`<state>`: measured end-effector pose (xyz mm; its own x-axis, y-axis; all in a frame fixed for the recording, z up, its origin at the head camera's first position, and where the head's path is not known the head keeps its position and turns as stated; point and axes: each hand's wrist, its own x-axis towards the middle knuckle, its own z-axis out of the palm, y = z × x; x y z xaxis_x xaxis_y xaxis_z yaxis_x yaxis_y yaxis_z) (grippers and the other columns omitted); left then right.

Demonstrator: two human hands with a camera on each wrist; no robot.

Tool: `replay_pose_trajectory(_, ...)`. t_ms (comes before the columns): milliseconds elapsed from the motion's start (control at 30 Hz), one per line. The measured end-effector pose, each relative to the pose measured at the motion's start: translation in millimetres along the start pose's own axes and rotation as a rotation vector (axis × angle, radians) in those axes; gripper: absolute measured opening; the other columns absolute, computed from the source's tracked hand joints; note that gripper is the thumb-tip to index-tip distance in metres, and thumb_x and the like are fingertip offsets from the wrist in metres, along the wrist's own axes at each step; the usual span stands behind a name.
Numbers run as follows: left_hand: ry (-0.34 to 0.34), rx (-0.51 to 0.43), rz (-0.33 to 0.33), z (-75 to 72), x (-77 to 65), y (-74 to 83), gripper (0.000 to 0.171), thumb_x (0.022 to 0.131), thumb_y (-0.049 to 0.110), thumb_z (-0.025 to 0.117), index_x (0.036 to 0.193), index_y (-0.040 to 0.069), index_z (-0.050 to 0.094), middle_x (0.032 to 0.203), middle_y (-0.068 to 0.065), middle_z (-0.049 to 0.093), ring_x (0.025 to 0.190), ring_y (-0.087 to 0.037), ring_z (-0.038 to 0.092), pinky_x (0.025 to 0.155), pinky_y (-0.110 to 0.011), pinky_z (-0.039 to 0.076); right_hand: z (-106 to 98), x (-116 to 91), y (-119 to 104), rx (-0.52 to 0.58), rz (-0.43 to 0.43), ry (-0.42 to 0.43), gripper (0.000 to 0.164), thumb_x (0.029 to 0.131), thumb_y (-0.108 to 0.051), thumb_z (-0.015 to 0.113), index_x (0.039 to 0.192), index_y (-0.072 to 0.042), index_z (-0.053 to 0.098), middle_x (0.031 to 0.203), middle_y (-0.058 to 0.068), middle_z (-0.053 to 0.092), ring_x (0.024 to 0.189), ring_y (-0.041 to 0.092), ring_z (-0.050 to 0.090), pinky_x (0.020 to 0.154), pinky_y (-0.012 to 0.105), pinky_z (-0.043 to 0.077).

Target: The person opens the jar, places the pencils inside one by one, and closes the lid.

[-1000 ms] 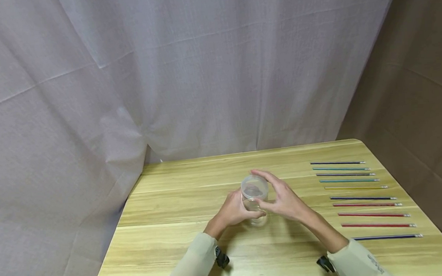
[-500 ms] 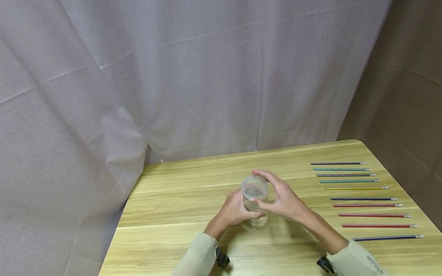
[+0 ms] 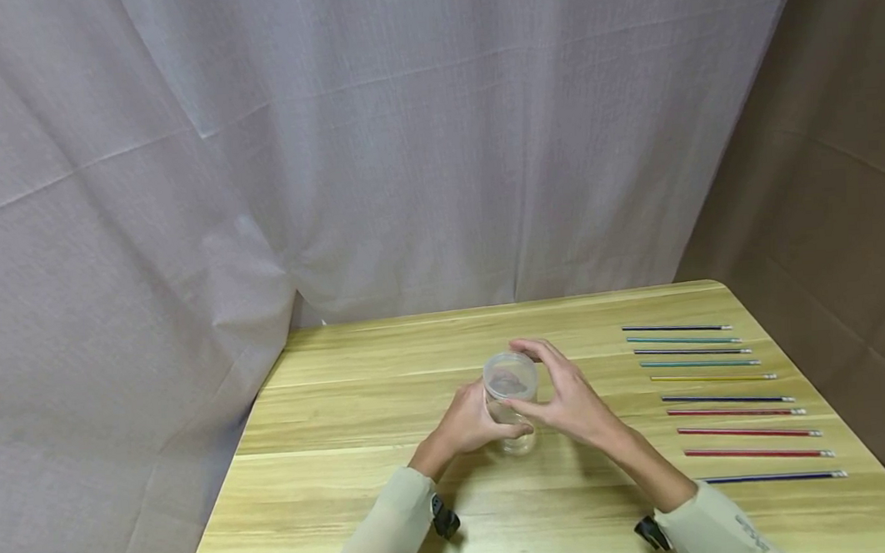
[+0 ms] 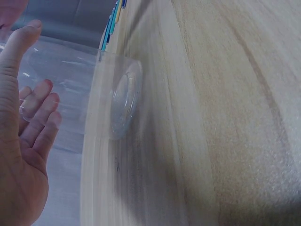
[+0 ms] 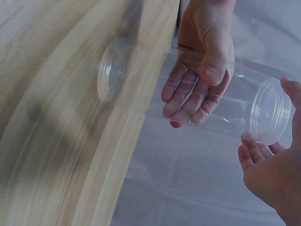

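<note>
A tall clear plastic jar (image 3: pixel 518 444) stands nearly upright at the middle of the table, its see-through lid (image 3: pixel 509 376) on top. My left hand (image 3: pixel 471 417) grips the jar's body from the left, the thumb across the near side. In the right wrist view, the left fingers (image 5: pixel 186 101) show through the clear wall. My right hand (image 3: pixel 569 399) holds the lid's rim from the right, with the thumb on the near side and curled fingers on the far side. Seen from the left wrist, the jar's base (image 4: pixel 126 101) is right by the tabletop. Nothing shows inside the jar.
Several pencils lie in a spaced column on the right of the wooden table (image 3: pixel 344 399), among them a yellow pencil (image 3: pixel 711 377) and a red pencil (image 3: pixel 755 453). A grey curtain (image 3: pixel 408 186) hangs behind the table, and a brown cloth (image 3: pixel 822 206) at the right.
My right hand's far fingers have shifted slightly rightward around the lid's rim, and its thumb a little leftward. The left hand and the jar's body stay in place.
</note>
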<state>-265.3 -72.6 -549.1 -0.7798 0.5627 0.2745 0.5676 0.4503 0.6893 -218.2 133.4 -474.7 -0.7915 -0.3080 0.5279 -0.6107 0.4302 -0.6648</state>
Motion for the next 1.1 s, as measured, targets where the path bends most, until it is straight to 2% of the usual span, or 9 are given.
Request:
replay_pose_trajectory(200, -0.001, -0.013, -0.002, -0.3, -0.4, -1.0, 0.090, 0.080, 0.048, 0.093, 0.154, 0.022, 0.048, 0.133, 0.010, 0.068, 0.122, -0.007, 0.063, 0.103, -0.032, 0.053, 0.3, 1.2, -0.2, 0.026, -0.002, -0.052, 0.078, 0.084, -0.009, 0.087, 0.152, -0.005, 0.049, 0.149, 0.014, 0.059, 0.138, 0.035, 0.055, 0.114, 0.060, 0.042)
replay_pose_trajectory(333, 0.006, -0.013, 0.000, -0.2, -0.3, -1.3, 0.089, 0.080, 0.048, 0.093, 0.153, 0.021, 0.049, 0.133, 0.008, 0.068, 0.122, -0.007, 0.064, 0.104, -0.031, 0.052, 0.4, 2.1, -0.6, 0.055, -0.012, -0.095, 0.080, 0.084, -0.005, 0.081, 0.156, -0.005, 0.045, 0.155, 0.015, 0.054, 0.142, 0.036, 0.051, 0.115, 0.061, 0.040)
replay_pose_trajectory(500, 0.014, 0.005, 0.005, 0.3, -0.1, -1.2, 0.087, 0.079, 0.047, 0.094, 0.150, 0.020, 0.052, 0.128, 0.009, 0.070, 0.118, -0.006, 0.065, 0.101, -0.030, 0.053, 2.0, 0.7, -0.6, 0.043, -0.010, -0.054, 0.087, 0.082, -0.009, 0.089, 0.156, -0.003, 0.045, 0.155, 0.017, 0.052, 0.140, 0.036, 0.051, 0.115, 0.063, 0.039)
replay_pose_trajectory(700, 0.011, 0.005, 0.019, -0.2, -0.3, -0.6, 0.089, 0.080, 0.048, 0.093, 0.152, 0.020, 0.051, 0.130, 0.009, 0.069, 0.119, -0.006, 0.064, 0.101, -0.030, 0.054, 2.9, 0.9, 1.8, 0.000, -0.010, 0.031, 0.087, 0.076, -0.013, 0.098, 0.149, -0.002, 0.051, 0.144, 0.012, 0.060, 0.131, 0.032, 0.058, 0.111, 0.060, 0.044)
replay_pose_trajectory(1100, 0.007, -0.008, 0.002, -0.5, -0.3, 0.0, 0.091, 0.079, 0.047, 0.094, 0.154, 0.020, 0.049, 0.129, 0.009, 0.070, 0.117, -0.005, 0.064, 0.100, -0.030, 0.053, -2.4, 2.4, -0.6, 0.067, 0.012, -0.049, 0.082, 0.080, -0.005, 0.089, 0.152, -0.003, 0.049, 0.148, 0.013, 0.060, 0.136, 0.034, 0.055, 0.115, 0.059, 0.040)
